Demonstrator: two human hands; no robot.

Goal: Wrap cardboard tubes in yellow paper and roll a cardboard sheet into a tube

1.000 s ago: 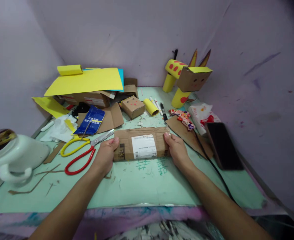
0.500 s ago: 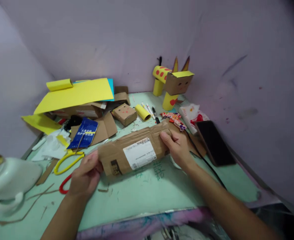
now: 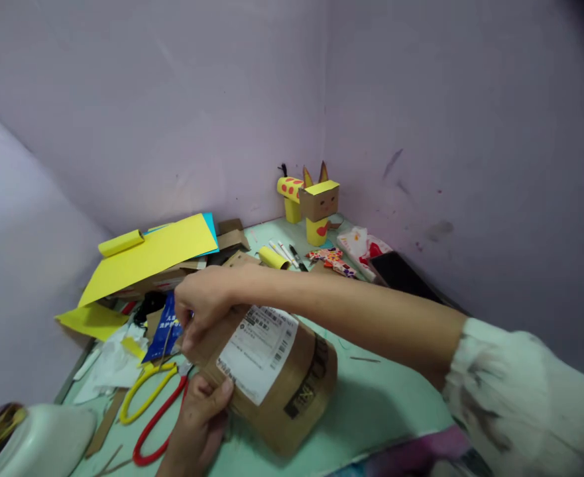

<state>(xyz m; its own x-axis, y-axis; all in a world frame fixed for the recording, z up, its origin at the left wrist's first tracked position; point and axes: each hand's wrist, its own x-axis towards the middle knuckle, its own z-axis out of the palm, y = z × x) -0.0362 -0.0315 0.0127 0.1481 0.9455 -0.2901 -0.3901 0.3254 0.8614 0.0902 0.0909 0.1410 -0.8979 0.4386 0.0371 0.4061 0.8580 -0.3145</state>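
Note:
A brown cardboard piece (image 3: 316, 397), with a white shipping label (image 3: 262, 354) and a black printed strip, is held tilted above the table. My left hand (image 3: 205, 411) grips its lower left edge, thumb on top near the label. Reaching across from the right, my right hand (image 3: 207, 301) is closed at the upper left end of the cardboard; its fingertips are partly hidden. Beside my left hand lie scissors (image 3: 160, 424) with one red and one yellow handle. A blue packet (image 3: 166, 331) is just behind my right hand.
At the back stands a yellow cardboard animal figure (image 3: 319, 205) with a box head. Yellow sheets (image 3: 157, 255) cover boxes at the left. A yellow tube (image 3: 273, 258), markers (image 3: 286, 253) and a phone (image 3: 404, 275) lie behind my right arm. A white jar (image 3: 58, 440) sits front left.
The cardboard has been turned and tilted, so its printed end now points to the lower right. My right hand has crossed from its right end to its left end. The view has shifted up.

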